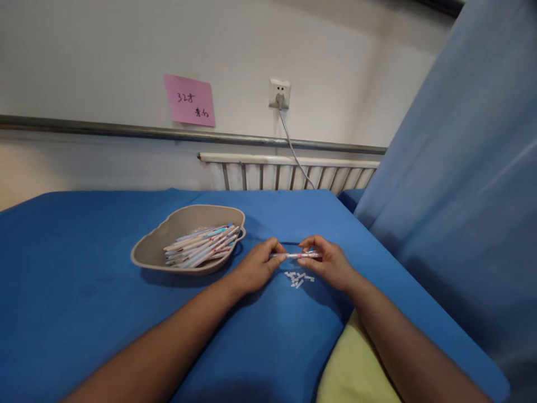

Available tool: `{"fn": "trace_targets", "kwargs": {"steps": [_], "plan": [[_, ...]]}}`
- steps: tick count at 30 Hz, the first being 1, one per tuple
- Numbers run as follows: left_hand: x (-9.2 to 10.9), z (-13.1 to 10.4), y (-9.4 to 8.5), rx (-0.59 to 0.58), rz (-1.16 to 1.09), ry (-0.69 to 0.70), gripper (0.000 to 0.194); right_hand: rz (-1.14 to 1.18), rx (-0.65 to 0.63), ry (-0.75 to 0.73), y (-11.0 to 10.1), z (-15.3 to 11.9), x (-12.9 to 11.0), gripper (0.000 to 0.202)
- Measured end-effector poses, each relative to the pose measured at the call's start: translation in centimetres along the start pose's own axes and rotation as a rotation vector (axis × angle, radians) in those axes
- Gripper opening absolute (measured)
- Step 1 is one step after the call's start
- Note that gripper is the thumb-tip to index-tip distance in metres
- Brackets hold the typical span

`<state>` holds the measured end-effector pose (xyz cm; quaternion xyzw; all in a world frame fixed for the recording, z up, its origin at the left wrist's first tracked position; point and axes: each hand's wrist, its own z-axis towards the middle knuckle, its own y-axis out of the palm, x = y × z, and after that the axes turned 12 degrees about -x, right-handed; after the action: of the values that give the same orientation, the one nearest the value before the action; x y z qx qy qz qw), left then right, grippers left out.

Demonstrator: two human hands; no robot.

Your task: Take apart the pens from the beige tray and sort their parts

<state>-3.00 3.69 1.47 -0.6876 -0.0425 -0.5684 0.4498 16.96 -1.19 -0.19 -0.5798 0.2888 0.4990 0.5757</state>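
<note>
Between my two hands a slim white pen with pink marks lies level above the blue sheet. My left hand pinches its left end between thumb and fingers. At the other end, my right hand grips the pen with thumb and fingertips. Just below the pen, a small heap of short white pieces rests on the sheet. To the left of my left hand stands a beige basin, with many similar pens piled in it.
A blue sheet covers the surface. Yellow cloth lies under my right forearm. On the right hangs a blue curtain. Behind are a metal rail, a white bed rail, a pink note and a socket with a plugged-in cord.
</note>
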Motion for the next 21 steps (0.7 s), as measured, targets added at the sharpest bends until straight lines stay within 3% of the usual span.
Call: {"fn": "trace_targets", "kwargs": {"steps": [5, 9, 12, 17, 21], "plan": [[-1.0, 0.2, 0.7, -0.102, -0.272, -0.058, 0.022, -0.324, -0.035, -0.178, -0.5, -0.4, -0.6, 0.008], [-0.7, 0.1, 0.7, -0.055, -0.196, -0.024, 0.021, -0.357, -0.034, -0.155, -0.5, -0.4, -0.8, 0.013], [0.1, -0.1, 0.5, -0.009, -0.044, 0.031, 0.018, -0.319, -0.057, -0.084, -0.3, -0.2, -0.6, 0.019], [0.7, -0.3, 0.2, -0.008, 0.078, 0.091, 0.015, -0.060, -0.161, 0.093, 0.2, 0.1, -0.2, 0.031], [0.1, 0.0, -0.1, -0.010, 0.057, 0.057, 0.016, -0.112, -0.110, 0.053, 0.4, -0.1, -0.3, 0.026]]}}
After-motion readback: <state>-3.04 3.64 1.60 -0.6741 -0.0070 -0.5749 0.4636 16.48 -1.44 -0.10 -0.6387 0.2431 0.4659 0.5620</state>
